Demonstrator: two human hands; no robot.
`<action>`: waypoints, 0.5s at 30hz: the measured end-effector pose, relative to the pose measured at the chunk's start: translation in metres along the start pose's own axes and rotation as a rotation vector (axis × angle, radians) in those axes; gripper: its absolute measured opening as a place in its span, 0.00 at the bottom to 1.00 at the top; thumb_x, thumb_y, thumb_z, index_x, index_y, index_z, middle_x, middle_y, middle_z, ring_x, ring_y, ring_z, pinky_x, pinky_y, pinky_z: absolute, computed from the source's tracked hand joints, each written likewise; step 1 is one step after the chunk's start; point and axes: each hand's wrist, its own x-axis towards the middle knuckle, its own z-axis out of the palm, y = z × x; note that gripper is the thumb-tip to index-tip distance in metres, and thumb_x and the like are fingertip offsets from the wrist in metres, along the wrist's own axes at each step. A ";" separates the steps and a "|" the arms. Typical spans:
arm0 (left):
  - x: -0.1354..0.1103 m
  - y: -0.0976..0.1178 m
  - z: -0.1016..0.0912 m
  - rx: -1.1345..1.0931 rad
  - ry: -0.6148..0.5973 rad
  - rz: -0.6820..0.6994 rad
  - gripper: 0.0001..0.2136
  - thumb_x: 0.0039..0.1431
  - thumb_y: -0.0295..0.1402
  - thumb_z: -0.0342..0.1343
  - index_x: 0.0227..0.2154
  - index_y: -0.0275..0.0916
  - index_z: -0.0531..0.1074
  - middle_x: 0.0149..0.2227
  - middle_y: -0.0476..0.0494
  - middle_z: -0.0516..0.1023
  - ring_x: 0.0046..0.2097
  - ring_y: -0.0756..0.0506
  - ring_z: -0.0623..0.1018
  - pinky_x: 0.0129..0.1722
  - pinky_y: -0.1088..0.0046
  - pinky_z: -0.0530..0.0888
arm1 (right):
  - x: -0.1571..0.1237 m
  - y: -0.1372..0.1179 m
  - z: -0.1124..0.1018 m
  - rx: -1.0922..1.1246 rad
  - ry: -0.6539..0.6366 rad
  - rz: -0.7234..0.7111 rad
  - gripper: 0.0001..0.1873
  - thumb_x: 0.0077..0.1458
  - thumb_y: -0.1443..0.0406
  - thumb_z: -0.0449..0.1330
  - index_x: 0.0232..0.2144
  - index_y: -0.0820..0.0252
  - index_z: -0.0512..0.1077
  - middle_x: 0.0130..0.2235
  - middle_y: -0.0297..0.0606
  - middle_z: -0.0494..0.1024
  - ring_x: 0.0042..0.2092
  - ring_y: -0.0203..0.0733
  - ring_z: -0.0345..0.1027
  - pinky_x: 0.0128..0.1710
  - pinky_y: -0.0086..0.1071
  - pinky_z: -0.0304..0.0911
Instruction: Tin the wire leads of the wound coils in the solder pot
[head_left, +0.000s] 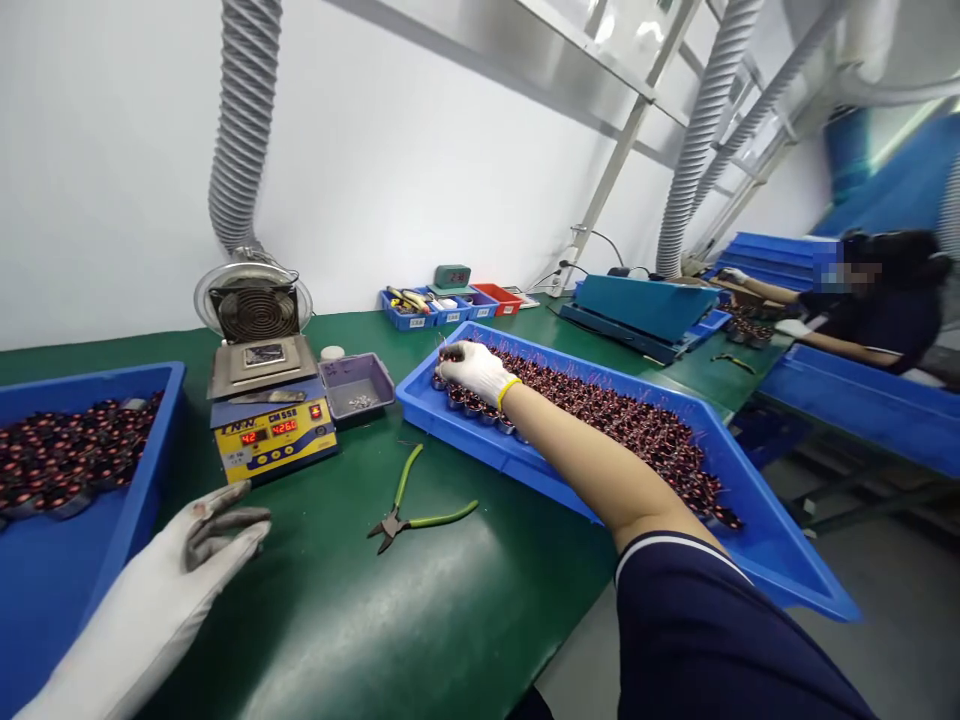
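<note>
My right hand (478,372), in a white glove with a yellow cuff edge, reaches into the far left corner of a blue tray (495,455). Its fingers are closed around one of the small dark round parts with thin wires, partly hidden by the glove. Many similar wired parts (600,400) stand packed in that tray. Over the green table, my left hand (214,545) is gloved in white with grey fingertips. It holds nothing, its thumb and fingers apart. Nearby are green-handled cutting pliers (394,522), lying spread, and a yellow heated unit (276,440) with red digits.
Another blue tray (174,400) with dark parts is at the left. A small grey bin (358,385) adjoins the heated unit, under a fan and duct (244,130). Small bins (409,318) and a clock (452,276) line the wall. A co-worker (885,300) sits at the right.
</note>
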 end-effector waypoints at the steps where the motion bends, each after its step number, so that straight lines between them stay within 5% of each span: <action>1: 0.003 -0.004 -0.002 0.000 0.023 0.001 0.26 0.47 0.48 0.58 0.50 0.48 0.63 0.47 0.43 0.75 0.48 0.39 0.75 0.49 0.60 0.73 | -0.003 0.007 0.003 -0.149 -0.010 -0.017 0.21 0.46 0.57 0.58 0.44 0.56 0.70 0.37 0.36 0.76 0.35 0.37 0.71 0.36 0.29 0.64; 5: 0.005 -0.004 -0.007 0.013 0.086 0.024 0.24 0.47 0.47 0.58 0.48 0.50 0.65 0.47 0.47 0.76 0.48 0.40 0.75 0.46 0.66 0.76 | -0.010 0.020 0.022 -0.406 -0.051 -0.159 0.21 0.43 0.56 0.61 0.40 0.58 0.72 0.48 0.43 0.72 0.45 0.47 0.68 0.44 0.35 0.62; 9: -0.009 0.014 -0.003 0.045 0.113 0.018 0.26 0.47 0.49 0.58 0.49 0.48 0.65 0.49 0.44 0.75 0.47 0.39 0.76 0.50 0.60 0.73 | 0.000 0.021 0.034 -0.464 -0.024 -0.255 0.24 0.41 0.55 0.63 0.39 0.66 0.72 0.53 0.53 0.66 0.55 0.56 0.57 0.56 0.41 0.49; 15: -0.010 0.040 -0.004 -0.009 0.300 0.147 0.29 0.45 0.45 0.60 0.50 0.37 0.64 0.47 0.37 0.74 0.45 0.41 0.76 0.49 0.60 0.72 | 0.007 0.023 0.035 -0.621 0.037 -0.117 0.31 0.44 0.47 0.59 0.40 0.68 0.71 0.44 0.58 0.70 0.47 0.56 0.65 0.45 0.42 0.57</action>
